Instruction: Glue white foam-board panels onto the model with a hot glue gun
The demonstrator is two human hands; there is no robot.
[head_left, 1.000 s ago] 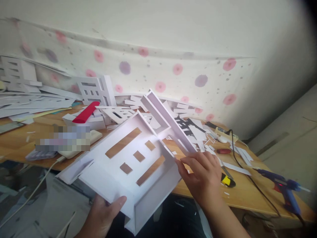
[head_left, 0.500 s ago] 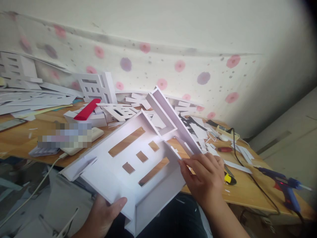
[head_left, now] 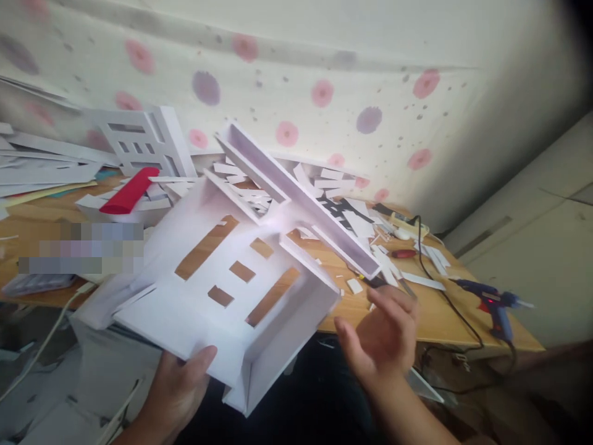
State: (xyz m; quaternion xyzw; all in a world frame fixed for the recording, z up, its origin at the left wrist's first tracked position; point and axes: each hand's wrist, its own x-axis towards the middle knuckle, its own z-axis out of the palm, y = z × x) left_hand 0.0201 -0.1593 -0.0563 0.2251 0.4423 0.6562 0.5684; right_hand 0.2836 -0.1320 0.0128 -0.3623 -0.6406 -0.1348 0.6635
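Note:
A white foam-board building model (head_left: 185,321) is held tilted over my lap, its open inner side facing up. It has raised side walls, several rectangular cut-outs and a long channel-shaped strip (head_left: 319,213) along its far right edge. My left hand (head_left: 180,377) grips the near left edge, thumb on top and the other fingers underneath. Apart from the model, my right hand (head_left: 380,334) stands open at the right, fingers loosely curled and nothing between them. A utility knife (head_left: 370,279) lies on the table just beyond the right fingertips.
On the wooden table (head_left: 333,321) lie white board scraps, a red roll (head_left: 130,190), a red-handled tool (head_left: 404,254) and a power strip (head_left: 407,227). A glue gun (head_left: 495,303) with its cord rests at the right. Another white cut-out panel (head_left: 139,142) stands at the back left.
My right hand has let go of the model's right edge and opened beside it. The view has shifted, and the model sits slightly further left in it, still in my left hand.

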